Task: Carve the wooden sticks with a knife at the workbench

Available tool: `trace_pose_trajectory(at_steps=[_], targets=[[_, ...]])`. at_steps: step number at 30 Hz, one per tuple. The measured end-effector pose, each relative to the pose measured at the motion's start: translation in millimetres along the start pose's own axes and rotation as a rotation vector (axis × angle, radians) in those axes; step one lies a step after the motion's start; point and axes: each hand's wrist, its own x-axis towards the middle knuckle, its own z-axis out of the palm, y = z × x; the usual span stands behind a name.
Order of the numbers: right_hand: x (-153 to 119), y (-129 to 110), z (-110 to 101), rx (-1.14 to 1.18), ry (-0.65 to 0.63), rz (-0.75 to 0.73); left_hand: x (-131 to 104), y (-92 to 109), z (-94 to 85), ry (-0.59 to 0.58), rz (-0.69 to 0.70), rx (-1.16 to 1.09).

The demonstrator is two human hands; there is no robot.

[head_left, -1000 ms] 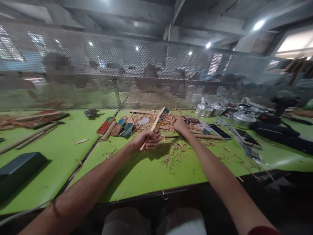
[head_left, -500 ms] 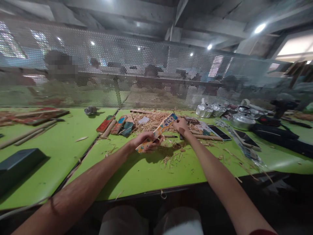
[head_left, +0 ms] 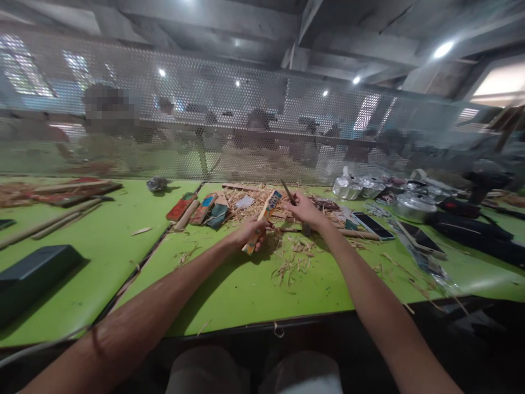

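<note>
One painted wooden strip point(head_left: 270, 206) sits in my left hand point(head_left: 250, 232), fingers curled around it; my right hand point(head_left: 306, 210) tightly grips a dark knife point(head_left: 286, 189) over the green counter point(head_left: 246, 298).

Left arm point(head_left: 164, 301) bare, reaching forward and inward, left hand point(head_left: 250, 232) curled in a grip, right arm point(head_left: 363, 276) likewise extended, right hand point(head_left: 307, 210) slightly farther forward, also gripping, hands near but apart

green tabletop point(head_left: 246, 295), mesh partition point(head_left: 225, 156), ceiling light point(head_left: 443, 50)
</note>
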Motion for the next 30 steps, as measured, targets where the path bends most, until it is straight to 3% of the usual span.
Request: trace_pose_trajectory(at_steps=[4,9,16,25,30], targets=[[-5.4,-5.0,-4.4,0.081,-0.232,0.062,1.2,5.8,-9.5,0.057,0.017,0.003],[-9.0,-11.2,-5.5,0.131,-0.355,0.057,1.8,8.4,-22.0,0.054,0.072,0.023],[-5.8,-6.2,-1.6,0.047,-0.305,-0.013,3.2,6.9,-22.9,0.042,0.086,0.116],[-6.1,-5.5,0.3,0.162,-0.306,0.024,2.6,6.6,-19.9,0.077,0.089,0.134],[-3.7,-4.3,-0.8,-0.027,-0.244,-0.051,3.4,5.5,-17.2,0.119,0.072,0.141]])
